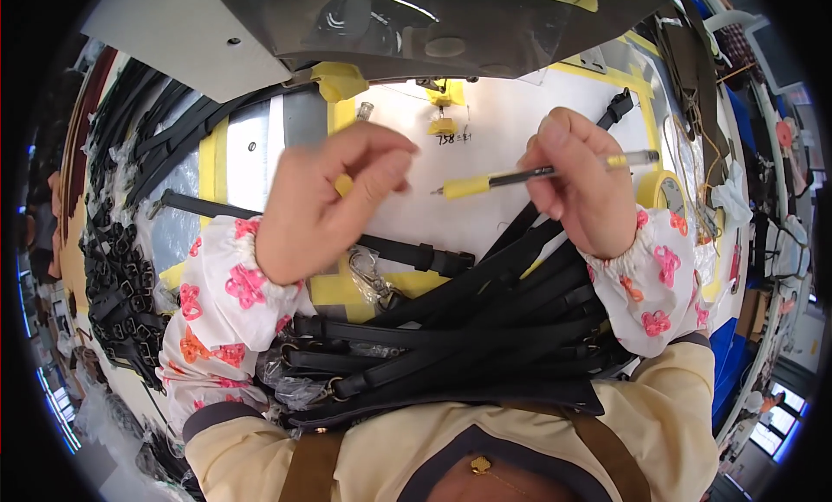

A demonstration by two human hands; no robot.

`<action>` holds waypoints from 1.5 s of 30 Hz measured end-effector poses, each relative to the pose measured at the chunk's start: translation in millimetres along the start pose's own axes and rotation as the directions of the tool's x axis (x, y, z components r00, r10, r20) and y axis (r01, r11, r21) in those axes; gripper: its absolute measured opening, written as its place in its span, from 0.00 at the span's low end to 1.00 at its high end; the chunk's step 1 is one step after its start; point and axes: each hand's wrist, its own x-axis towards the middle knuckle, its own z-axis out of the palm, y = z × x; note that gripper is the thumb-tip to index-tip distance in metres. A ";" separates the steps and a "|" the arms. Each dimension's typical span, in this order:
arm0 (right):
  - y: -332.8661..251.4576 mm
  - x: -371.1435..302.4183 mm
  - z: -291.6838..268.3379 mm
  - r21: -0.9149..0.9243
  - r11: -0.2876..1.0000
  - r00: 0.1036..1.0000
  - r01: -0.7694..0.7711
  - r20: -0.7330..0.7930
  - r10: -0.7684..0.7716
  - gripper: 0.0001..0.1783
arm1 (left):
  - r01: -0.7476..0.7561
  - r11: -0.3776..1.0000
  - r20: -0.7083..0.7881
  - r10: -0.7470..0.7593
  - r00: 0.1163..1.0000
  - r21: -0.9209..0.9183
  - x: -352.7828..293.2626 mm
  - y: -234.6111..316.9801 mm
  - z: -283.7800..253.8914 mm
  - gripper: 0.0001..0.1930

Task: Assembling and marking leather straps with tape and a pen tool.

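My right hand (582, 177) is closed round a pen (520, 176) with a black barrel, a clear end and yellow tape wrapped near its tip. The pen lies nearly level, its point toward my left hand. My left hand (334, 194) is raised left of the pen tip, its fingers curled in toward the thumb and slightly blurred; whatever may be between them is hidden. Below both hands, a pile of black straps (468, 329) with buckles and metal clips lies against my front. One black strap (416, 255) with a loop crosses under my left wrist.
A dark machine body (442, 47) overhangs the white work surface (407, 211), which has yellow tape on it. A yellow tape roll (663, 192) stands beside my right wrist. More black straps (121, 285) fill the left edge. Plastic bags (299, 387) lie among the near straps.
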 end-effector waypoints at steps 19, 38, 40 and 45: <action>7.7 9.3 -4.7 0.205 0.976 0.981 0.081 -0.192 -0.041 0.18 | -0.185 0.875 -0.075 0.243 0.967 0.447 11.3 -21.8 -3.0 0.07; 7.1 3.6 0.9 -0.031 0.990 0.973 0.135 -0.183 -0.138 0.17 | -0.155 0.985 -0.016 0.156 0.988 0.070 -3.6 -8.8 15.0 0.07; 6.5 1.6 1.9 -0.069 0.984 0.966 0.162 -0.195 -0.172 0.17 | -0.160 0.980 -0.002 0.161 0.987 0.119 -4.0 -7.9 14.9 0.07; 5.1 -2.1 1.4 -0.085 0.966 0.965 0.243 -0.084 -0.250 0.10 | -0.005 0.988 -0.039 -0.001 0.999 -0.157 -6.2 -8.6 17.8 0.08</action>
